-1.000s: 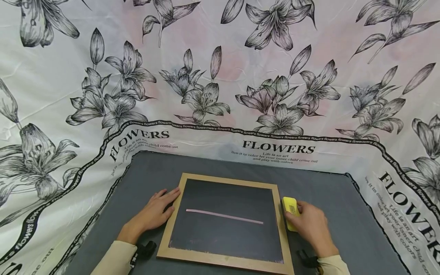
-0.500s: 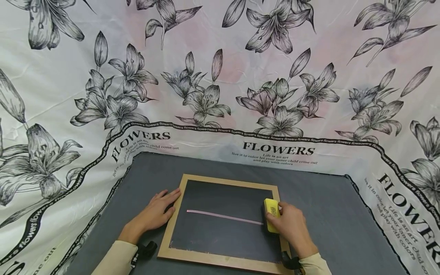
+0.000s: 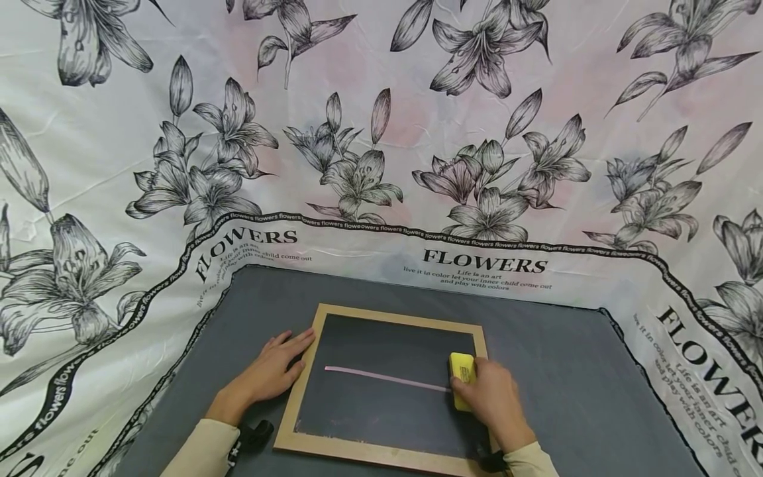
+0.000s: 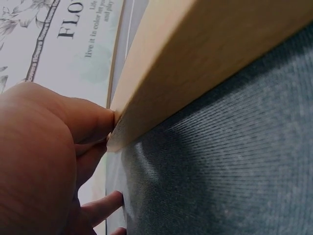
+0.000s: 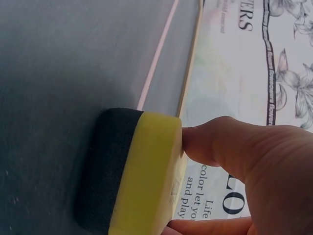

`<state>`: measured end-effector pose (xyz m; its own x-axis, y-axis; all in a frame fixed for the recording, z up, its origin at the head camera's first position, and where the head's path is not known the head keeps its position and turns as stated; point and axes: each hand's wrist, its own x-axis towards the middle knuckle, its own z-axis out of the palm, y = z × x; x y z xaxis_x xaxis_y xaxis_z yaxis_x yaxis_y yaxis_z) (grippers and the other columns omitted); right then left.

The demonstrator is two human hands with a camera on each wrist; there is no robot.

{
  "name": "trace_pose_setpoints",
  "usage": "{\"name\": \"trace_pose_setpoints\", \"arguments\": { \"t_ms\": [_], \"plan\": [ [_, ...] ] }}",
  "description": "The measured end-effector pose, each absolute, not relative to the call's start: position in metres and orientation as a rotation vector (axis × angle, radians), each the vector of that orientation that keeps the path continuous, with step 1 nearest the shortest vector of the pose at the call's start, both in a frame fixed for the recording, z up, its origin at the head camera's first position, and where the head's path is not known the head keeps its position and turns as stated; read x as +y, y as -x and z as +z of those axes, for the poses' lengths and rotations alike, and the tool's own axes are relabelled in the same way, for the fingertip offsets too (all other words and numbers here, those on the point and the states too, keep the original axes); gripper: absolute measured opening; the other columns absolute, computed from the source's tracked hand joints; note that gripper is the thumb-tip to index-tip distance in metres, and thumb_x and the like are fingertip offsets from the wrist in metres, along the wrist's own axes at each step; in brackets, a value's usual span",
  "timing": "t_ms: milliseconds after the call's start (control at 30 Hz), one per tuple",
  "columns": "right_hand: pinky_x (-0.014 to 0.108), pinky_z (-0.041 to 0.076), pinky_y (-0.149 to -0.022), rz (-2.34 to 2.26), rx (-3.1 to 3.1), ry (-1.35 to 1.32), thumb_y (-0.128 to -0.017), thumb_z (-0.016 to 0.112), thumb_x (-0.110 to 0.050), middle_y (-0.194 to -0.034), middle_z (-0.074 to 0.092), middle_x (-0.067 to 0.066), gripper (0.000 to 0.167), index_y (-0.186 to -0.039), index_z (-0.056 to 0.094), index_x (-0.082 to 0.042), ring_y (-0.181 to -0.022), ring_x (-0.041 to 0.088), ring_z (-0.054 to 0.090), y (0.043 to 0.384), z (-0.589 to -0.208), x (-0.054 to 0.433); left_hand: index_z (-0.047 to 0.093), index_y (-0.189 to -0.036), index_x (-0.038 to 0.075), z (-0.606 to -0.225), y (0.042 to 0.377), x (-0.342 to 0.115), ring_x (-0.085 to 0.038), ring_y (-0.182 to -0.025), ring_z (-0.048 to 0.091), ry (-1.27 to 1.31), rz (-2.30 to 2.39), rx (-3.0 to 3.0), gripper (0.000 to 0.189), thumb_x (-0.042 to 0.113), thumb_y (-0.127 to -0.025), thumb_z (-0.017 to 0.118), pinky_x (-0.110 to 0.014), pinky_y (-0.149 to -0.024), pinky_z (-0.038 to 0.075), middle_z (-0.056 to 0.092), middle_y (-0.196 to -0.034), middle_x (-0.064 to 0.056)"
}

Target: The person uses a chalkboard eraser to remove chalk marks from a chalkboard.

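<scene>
One big cloth (image 3: 381, 172) w/ b&w lilies & printed FLOWERS hangs beyond the board (image 3: 381, 338) & wraps round to its left & right; can't see more of the room.

Table (image 3: 554, 371), under the board: grey, matte; left wrist cam shows a fine ribbed weave, so prob. a fabric cover w/ decent grip.

Board: dark face in a pale wood frame (image 3: 399, 320), flat on the table. Stiff, prob. light enough to skid if pushed; best held at the frame, fingers off the face.

Left hand (image 3: 268, 374): at the board's left edge, fingers stretched out & touching the frame, not wrapped round it. Right hand (image 3: 491, 394): over the board's right side, narrowed on the eraser (image 3: 462, 371), thumb one side, fingers the other.

Eraser: on the board's right part, just inside the frame, long side running near-to-far, dark pad (image 5: 107, 166) facing down & apparently touching the board. Yellow body prob. v. light, a bit soft, not fragile; take it by the long yellow sides, clear of the pad. Pad prob. drags dry rather than slips.

Line (image 3: 387, 378): thin, pink, chalk-like, across mid-board; right end meets the eraser. Prob. powdery, smudges easily.
</scene>
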<state>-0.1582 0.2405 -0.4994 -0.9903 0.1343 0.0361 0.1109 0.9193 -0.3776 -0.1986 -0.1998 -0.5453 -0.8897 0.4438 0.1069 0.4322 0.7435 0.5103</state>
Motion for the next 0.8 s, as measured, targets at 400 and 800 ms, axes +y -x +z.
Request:
{"name": "trace_pose_setpoints", "arguments": {
  "t_ms": [400,800],
  "plan": [
    [0.040,0.049,-0.059,0.536,-3.025,0.185,-0.084,0.085,-0.036,-0.077,0.063,0.009,0.045,-0.099,0.072,0.005,-0.068,0.023,0.058,0.160,-0.500,0.231,0.050,-0.165,0.005,-0.544,0.198,-0.199,-0.060,-0.157,0.035,-0.731,0.858,2.918,0.058,0.012,-0.109,0.063,-0.084,-0.121,0.024,0.044,-0.174,-0.014],
    [0.039,0.049,-0.058,0.493,-3.015,0.149,-0.083,0.088,-0.039,-0.077,0.063,0.009,0.051,-0.101,0.073,0.007,-0.066,0.022,0.057,0.160,-0.501,0.218,0.050,-0.165,0.005,-0.543,0.196,-0.198,-0.059,-0.157,0.036,-0.712,0.845,2.920,0.058,0.012,-0.109,0.063,-0.084,-0.121,0.024,0.044,-0.174,-0.013]
  ]
}}
